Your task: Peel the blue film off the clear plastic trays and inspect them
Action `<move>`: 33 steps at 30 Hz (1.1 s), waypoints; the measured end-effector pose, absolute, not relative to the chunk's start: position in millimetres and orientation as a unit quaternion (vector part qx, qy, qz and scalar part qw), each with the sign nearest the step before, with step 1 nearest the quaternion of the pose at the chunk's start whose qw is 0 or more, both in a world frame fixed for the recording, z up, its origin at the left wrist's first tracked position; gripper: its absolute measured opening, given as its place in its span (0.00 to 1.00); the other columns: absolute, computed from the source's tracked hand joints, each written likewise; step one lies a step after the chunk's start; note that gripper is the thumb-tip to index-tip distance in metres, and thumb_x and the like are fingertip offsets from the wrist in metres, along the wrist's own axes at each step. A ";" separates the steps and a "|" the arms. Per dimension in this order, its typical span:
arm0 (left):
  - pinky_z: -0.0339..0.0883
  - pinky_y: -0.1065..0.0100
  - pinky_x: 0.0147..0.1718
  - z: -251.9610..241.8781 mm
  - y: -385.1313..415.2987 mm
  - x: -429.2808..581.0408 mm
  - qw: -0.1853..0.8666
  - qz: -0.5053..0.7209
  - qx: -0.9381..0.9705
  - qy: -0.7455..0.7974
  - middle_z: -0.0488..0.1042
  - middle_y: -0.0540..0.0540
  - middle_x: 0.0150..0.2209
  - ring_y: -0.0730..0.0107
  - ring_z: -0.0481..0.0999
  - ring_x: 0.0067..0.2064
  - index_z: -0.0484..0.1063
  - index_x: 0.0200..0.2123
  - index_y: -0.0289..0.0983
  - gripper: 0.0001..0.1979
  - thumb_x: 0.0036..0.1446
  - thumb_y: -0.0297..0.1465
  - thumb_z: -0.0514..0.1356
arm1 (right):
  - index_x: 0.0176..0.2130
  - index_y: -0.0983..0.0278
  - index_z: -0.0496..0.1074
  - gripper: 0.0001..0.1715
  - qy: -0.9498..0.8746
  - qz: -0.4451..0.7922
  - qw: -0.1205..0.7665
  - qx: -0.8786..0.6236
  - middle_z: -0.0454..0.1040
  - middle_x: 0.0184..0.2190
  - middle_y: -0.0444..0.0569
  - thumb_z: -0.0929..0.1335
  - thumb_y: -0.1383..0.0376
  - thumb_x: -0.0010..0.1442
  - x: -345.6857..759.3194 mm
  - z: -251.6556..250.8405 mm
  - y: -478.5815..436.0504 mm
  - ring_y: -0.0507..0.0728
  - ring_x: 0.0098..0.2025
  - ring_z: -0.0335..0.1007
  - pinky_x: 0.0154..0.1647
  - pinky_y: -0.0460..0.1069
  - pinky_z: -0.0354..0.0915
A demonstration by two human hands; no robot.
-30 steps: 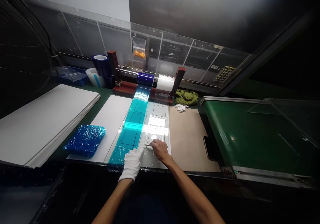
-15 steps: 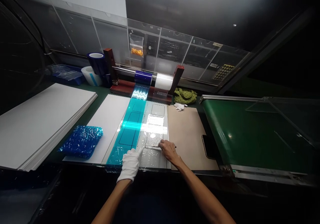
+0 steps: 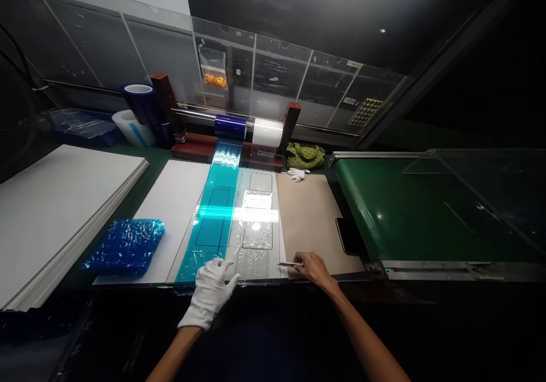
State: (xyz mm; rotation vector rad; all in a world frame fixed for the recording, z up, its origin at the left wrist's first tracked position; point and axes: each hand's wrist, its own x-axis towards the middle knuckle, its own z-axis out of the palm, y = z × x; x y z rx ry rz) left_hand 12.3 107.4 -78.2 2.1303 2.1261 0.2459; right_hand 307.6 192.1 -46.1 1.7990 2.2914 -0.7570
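- One blue film strip (image 3: 213, 231) lies down the left column of outlines on the clear panel (image 3: 234, 240), its far end running unbroken to the blue roll (image 3: 230, 126).
- Right column: looks already covered by clear film (image 3: 256, 262), wrinkled at the near end; no link to the white roll (image 3: 268, 133) visible.
- Remaining, by my read: blue strip not yet separated from its roll.
- Left hand (image 3: 210, 292), gloved: at the strip's near end, thumb spread from fingers, nothing seen in its grasp. Contact with film: can't tell.
- Right hand (image 3: 314, 268), bare: pinching a thin tool (image 3: 290, 264), probably a knife, tip pointing left, beside the panel's right edge.
- Surface: panel over white paper (image 3: 166, 200); crumpled blue film (image 3: 132, 245) and paper stack (image 3: 72, 194) left; brown board (image 3: 313, 211) right, phone (image 3: 347, 237) at its edge.
- Behind: reddish stand (image 3: 191, 146) carries both rolls; dotted green pouch (image 3: 305, 156) and spare white glove (image 3: 297, 174) beside it.
- Room: dim, green conveyor (image 3: 384, 211) far right, clear partition (image 3: 281, 75) across the back.
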 end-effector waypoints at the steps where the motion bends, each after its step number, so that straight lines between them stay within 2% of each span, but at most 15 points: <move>1: 0.61 0.63 0.34 -81.3 103.0 13.4 0.057 0.092 0.721 0.685 0.70 0.42 0.39 0.60 0.69 0.37 0.71 0.43 0.40 0.17 0.54 0.43 0.56 | 0.35 0.61 0.75 0.07 0.752 -0.274 0.060 0.597 0.77 0.34 0.48 0.67 0.65 0.54 309.8 -49.9 185.1 0.56 0.37 0.70 0.33 0.46 0.54; 5: 0.61 0.60 0.35 -96.8 92.8 21.7 0.033 0.099 0.770 0.629 0.70 0.42 0.37 0.57 0.70 0.37 0.71 0.39 0.39 0.19 0.46 0.43 0.64 | 0.32 0.62 0.75 0.06 0.723 -0.361 0.030 0.588 0.77 0.32 0.47 0.68 0.64 0.51 308.0 -68.9 165.8 0.55 0.36 0.70 0.33 0.46 0.55; 8: 0.61 0.60 0.34 -104.0 93.9 27.2 0.023 0.104 0.790 0.603 0.70 0.43 0.36 0.58 0.70 0.36 0.70 0.38 0.38 0.18 0.44 0.40 0.66 | 0.30 0.64 0.75 0.06 0.697 -0.425 0.004 0.577 0.75 0.29 0.46 0.69 0.65 0.49 302.1 -81.8 160.0 0.54 0.34 0.69 0.32 0.45 0.56; 11: 0.61 0.61 0.33 -105.6 99.1 28.7 0.022 0.115 0.805 0.582 0.71 0.43 0.36 0.59 0.70 0.36 0.70 0.38 0.38 0.14 0.48 0.37 0.63 | 0.29 0.66 0.74 0.08 0.662 -0.498 -0.016 0.560 0.72 0.24 0.45 0.69 0.63 0.48 299.5 -88.1 156.6 0.52 0.28 0.66 0.28 0.44 0.57; 15: 0.61 0.61 0.33 -103.6 105.0 27.1 0.015 0.149 0.808 0.570 0.72 0.42 0.36 0.61 0.71 0.35 0.71 0.39 0.40 0.09 0.55 0.35 0.57 | 0.30 0.66 0.71 0.16 0.615 -0.576 -0.032 0.537 0.68 0.21 0.43 0.67 0.55 0.50 300.8 -84.7 151.7 0.50 0.24 0.63 0.25 0.44 0.58; 18: 0.60 0.65 0.31 -99.7 107.8 26.0 0.024 0.179 0.804 0.567 0.72 0.45 0.34 0.68 0.70 0.32 0.72 0.35 0.41 0.06 0.56 0.32 0.55 | 0.29 0.66 0.70 0.19 0.570 -0.627 -0.064 0.527 0.66 0.21 0.41 0.69 0.52 0.47 302.2 -80.8 148.7 0.49 0.22 0.60 0.23 0.44 0.57; 22: 0.59 0.69 0.28 -89.5 116.6 24.1 0.041 0.212 0.797 0.564 0.71 0.48 0.28 0.74 0.66 0.27 0.73 0.31 0.41 0.09 0.58 0.30 0.54 | 0.27 0.66 0.69 0.21 0.533 -0.656 -0.108 0.523 0.63 0.20 0.40 0.71 0.51 0.44 306.1 -80.9 146.7 0.48 0.22 0.57 0.21 0.43 0.53; 25: 0.61 0.67 0.30 -73.3 130.9 16.8 0.048 0.232 0.787 0.570 0.72 0.47 0.30 0.71 0.68 0.30 0.74 0.31 0.42 0.09 0.58 0.33 0.55 | 0.28 0.66 0.69 0.21 0.532 -0.647 -0.132 0.530 0.63 0.21 0.40 0.71 0.50 0.45 312.9 -81.9 145.7 0.48 0.23 0.57 0.22 0.43 0.52; 30: 0.61 0.61 0.40 -23.8 167.2 -23.5 0.061 0.256 0.761 0.593 0.72 0.45 0.40 0.63 0.67 0.43 0.77 0.30 0.45 0.12 0.56 0.42 0.57 | 0.29 0.66 0.68 0.22 0.520 -0.637 -0.141 0.551 0.62 0.23 0.41 0.70 0.49 0.46 326.1 -84.7 139.8 0.48 0.24 0.56 0.21 0.43 0.52; 33: 0.57 0.59 0.45 0.3 195.5 -61.9 0.138 0.187 0.733 0.640 0.71 0.48 0.43 0.60 0.66 0.47 0.78 0.31 0.46 0.13 0.53 0.45 0.58 | 0.29 0.66 0.68 0.22 0.519 -0.634 -0.142 0.555 0.61 0.23 0.41 0.70 0.50 0.47 330.0 -89.7 133.8 0.48 0.25 0.56 0.22 0.43 0.52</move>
